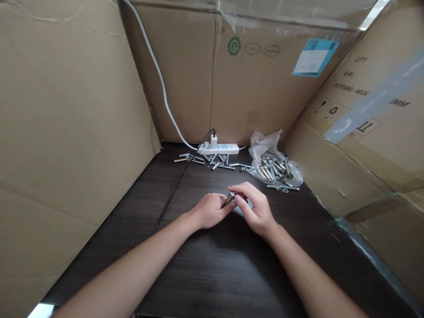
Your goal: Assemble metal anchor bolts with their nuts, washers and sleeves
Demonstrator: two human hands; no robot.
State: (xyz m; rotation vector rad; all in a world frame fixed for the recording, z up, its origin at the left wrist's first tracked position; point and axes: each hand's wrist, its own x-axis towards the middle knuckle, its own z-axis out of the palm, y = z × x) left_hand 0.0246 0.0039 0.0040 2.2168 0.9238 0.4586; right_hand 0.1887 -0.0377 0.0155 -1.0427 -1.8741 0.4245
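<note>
Currently, left hand [209,211] gripping bolt [228,200]; right hand [257,207] apparently pinching its end; loose bolts [226,167] lying beyond.

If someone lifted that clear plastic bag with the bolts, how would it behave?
The clear plastic bag would probably sag, as its film looks thin and crumpled. It may feel heavy for its size, given the metal bolts heaped in it. Those would likely shift, lying in a loose jumble.
</note>
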